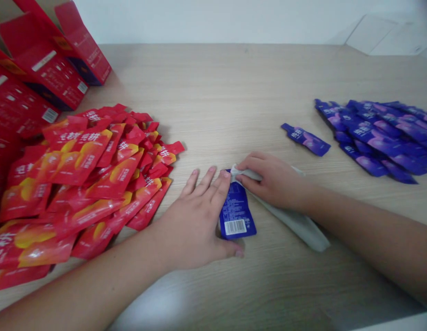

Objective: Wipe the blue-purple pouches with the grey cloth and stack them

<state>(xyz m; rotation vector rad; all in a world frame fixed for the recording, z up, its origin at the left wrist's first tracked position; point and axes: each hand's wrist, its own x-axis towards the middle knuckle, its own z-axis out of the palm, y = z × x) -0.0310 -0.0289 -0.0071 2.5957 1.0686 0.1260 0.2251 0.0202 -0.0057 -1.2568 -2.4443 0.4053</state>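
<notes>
A blue pouch [236, 215] lies face down on the wooden table [213, 101], its barcode toward me. My left hand [198, 219] rests flat beside it, fingers stretched out, fingertips and thumb touching the pouch's left edge and holding it down. My right hand [273, 179] is closed on a white cloth [296, 220] and presses the cloth's end against the top of the pouch. The cloth trails back under my right wrist.
A large heap of red pouches [85, 179] covers the left side. Open red cartons [44, 69] stand at the far left. A pile of blue-purple pouches [382, 133] lies at the right, one single pouch [305, 139] apart from it. White sheets [382, 34] sit far right.
</notes>
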